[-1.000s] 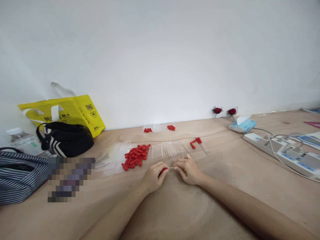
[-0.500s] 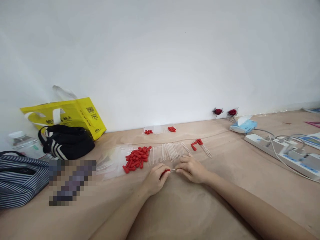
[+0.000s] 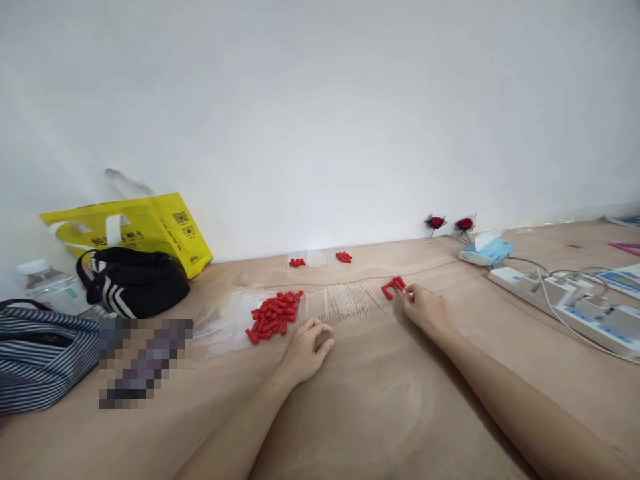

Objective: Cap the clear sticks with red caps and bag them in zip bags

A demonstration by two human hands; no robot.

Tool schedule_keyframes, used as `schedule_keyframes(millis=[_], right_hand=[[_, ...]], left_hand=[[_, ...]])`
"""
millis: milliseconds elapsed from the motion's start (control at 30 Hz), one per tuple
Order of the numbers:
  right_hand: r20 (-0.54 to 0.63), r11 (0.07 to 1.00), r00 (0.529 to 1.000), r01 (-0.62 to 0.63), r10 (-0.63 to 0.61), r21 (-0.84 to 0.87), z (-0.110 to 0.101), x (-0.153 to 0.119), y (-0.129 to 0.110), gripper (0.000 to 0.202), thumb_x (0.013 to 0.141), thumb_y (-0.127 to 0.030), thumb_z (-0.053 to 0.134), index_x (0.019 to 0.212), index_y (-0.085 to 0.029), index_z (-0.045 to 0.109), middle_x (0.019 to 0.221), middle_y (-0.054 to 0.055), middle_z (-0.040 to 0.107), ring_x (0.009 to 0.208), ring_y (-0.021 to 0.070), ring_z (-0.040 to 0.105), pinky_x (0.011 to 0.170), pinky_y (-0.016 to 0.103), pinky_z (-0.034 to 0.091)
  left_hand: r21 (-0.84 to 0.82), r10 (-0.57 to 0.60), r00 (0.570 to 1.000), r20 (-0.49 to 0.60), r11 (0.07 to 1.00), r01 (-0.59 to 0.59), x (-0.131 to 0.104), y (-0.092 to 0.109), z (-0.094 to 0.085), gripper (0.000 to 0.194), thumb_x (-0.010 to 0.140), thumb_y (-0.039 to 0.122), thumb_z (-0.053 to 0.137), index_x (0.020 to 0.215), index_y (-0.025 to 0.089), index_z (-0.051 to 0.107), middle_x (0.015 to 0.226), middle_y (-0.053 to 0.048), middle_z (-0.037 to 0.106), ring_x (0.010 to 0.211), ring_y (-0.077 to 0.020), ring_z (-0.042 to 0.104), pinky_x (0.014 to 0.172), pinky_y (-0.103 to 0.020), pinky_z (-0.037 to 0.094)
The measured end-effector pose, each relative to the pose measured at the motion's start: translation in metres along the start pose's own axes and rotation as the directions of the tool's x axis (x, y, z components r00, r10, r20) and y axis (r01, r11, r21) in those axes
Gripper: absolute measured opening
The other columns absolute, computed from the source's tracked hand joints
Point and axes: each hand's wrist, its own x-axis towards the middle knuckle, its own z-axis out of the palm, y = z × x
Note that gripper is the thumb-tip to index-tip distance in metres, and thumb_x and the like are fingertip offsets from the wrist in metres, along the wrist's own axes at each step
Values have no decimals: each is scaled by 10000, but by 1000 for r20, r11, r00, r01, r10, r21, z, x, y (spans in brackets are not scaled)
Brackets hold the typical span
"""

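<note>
My left hand (image 3: 307, 350) rests on the table with thumb and fingers apart and nothing between them. Just beyond its fingertips lies a row of thin clear tubes (image 3: 345, 301). To its left is a heap of small red rubber bulbs (image 3: 274, 315) on clear plastic bags (image 3: 225, 320). My right hand (image 3: 425, 308) is farther right, its fingers pinched at a dropper, a tube with a red bulb (image 3: 401, 283), beside other red bulbs (image 3: 388, 291). The hand hides most of the tubes there.
Small bags with red bulbs (image 3: 344, 257) lie by the wall. At left stand a yellow bag (image 3: 185, 233), a black pouch (image 3: 143, 287) and a striped bag (image 3: 50, 360). A power strip (image 3: 570, 310) with cables, a blue tissue pack (image 3: 486, 252) and two dark red flowers (image 3: 465, 225) are at right.
My right hand has carried the dropper away from my left hand, right and forward to the finished-looking red-bulbed ones. My left hand has let go of the red bulb and opened.
</note>
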Motion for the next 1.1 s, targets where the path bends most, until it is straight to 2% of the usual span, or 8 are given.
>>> schedule_keyframes(millis=[300, 533, 633, 800, 967, 1100], right_hand=[[4, 986, 997, 82, -82, -145, 6, -2, -9, 263, 809, -248, 378, 922, -207, 612, 950, 92, 637, 902, 252, 538, 741, 368, 290], [-58, 987, 987, 146, -149, -60, 7, 0, -16, 256, 805, -304, 409, 868, -215, 641, 943, 78, 629, 885, 215, 534, 763, 342, 289], [-7, 982, 983, 186, -186, -26, 7, 2, -31, 278, 780, -370, 429, 793, -205, 652, 899, 74, 639, 869, 221, 546, 767, 350, 301], [169, 996, 984, 65, -55, -53, 13, 10, -54, 320, 734, -413, 476, 732, -149, 657, 828, 133, 654, 848, 259, 577, 759, 373, 336], [192, 999, 981, 18, -11, -34, 13, 16, -57, 289, 708, -393, 508, 710, -144, 655, 795, 134, 661, 796, 252, 599, 704, 343, 370], [190, 1000, 982, 16, -19, 13, 4, 9, -58, 332, 763, -406, 438, 633, -180, 644, 730, 94, 664, 759, 226, 604, 667, 310, 367]], left_hand=[[-18, 9, 1000, 6, 1000, -9, 0, 0, 0, 107, 760, 217, 519, 827, 193, 599, 853, -41, 571, 798, -186, 556, 726, -314, 439], [-24, 15, 1000, -1, 1000, -15, 1, 1, 0, 106, 757, 215, 526, 827, 200, 604, 847, -39, 576, 803, -190, 556, 739, -321, 439], [-25, 24, 1000, 7, 999, -24, 1, 0, 0, 109, 758, 208, 519, 827, 199, 603, 852, -37, 578, 812, -188, 557, 746, -320, 438], [-12, 27, 1000, 8, 1000, -27, 1, -1, 1, 115, 764, 215, 516, 837, 199, 603, 860, -40, 575, 817, -188, 560, 747, -314, 439], [-11, 29, 1000, 6, 1000, -29, 0, 0, 0, 114, 763, 210, 516, 830, 193, 606, 849, -46, 577, 830, -193, 558, 762, -321, 436], [-41, 16, 1000, -5, 999, -16, 1, 1, -1, 113, 750, 215, 528, 808, 181, 619, 835, -48, 591, 812, -195, 563, 740, -315, 441]])
